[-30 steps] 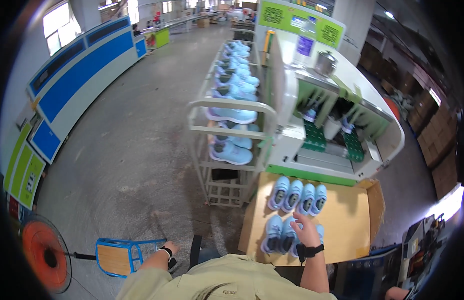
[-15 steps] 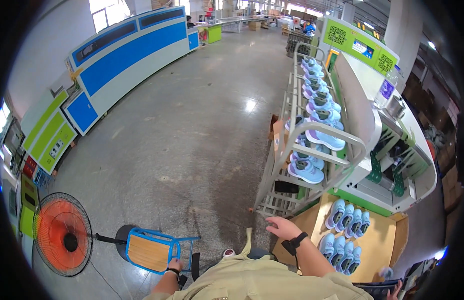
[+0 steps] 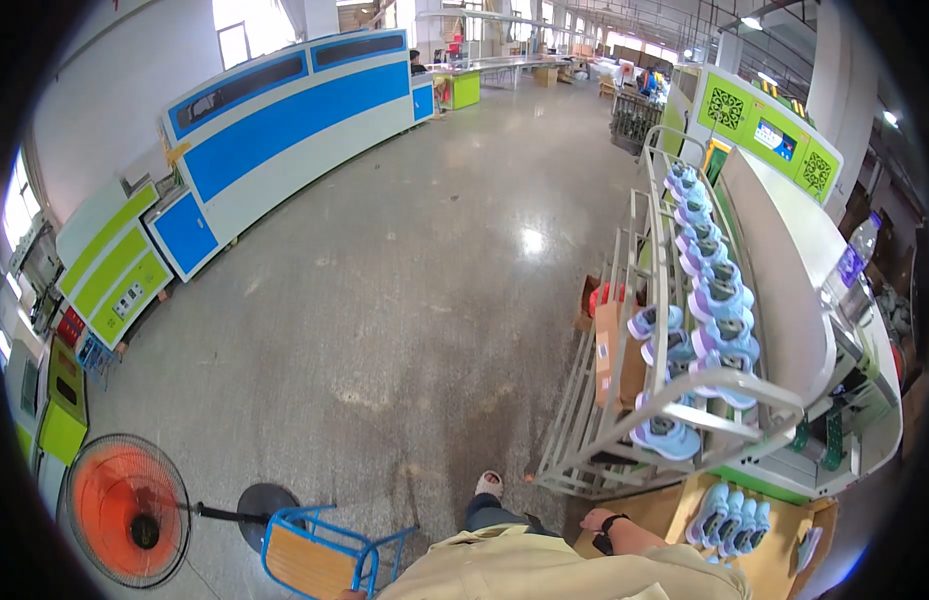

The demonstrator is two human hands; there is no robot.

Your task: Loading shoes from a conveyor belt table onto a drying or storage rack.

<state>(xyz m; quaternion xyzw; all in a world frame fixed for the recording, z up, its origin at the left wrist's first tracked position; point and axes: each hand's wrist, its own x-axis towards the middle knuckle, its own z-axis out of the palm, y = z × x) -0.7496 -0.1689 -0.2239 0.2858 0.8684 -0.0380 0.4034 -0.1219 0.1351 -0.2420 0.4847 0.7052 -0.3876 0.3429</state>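
My right hand (image 3: pixel 597 520), with a black band on its wrist, hangs loosely open beside the low corner of the metal shoe rack; nothing shows in it. Only a sliver of my left hand (image 3: pixel 353 594) shows at the lower edge, by the stool (image 3: pixel 307 562) with its wooden seat and blue frame; its fingers are hidden. Blue-and-lilac sneakers (image 3: pixel 720 285) line the metal rack (image 3: pixel 675 410) at the right. Below the rack, more sneakers (image 3: pixel 730 522) stand in a row on a tan board (image 3: pixel 770 575), close to my right forearm.
An orange fan (image 3: pixel 130 510) lies toward the lower left, its round base (image 3: pixel 268 503) by the stool. A long blue-and-white machine (image 3: pixel 295 125) lines the left wall. A green-and-white machine (image 3: pixel 775 130) stands behind the rack. Grey floor (image 3: pixel 415 250) runs between them.
My view has shifted, and the rack and stool sit lower in it. My left hand has mostly left the picture. My right hand has dropped closer to my body. One foot now shows further forward.
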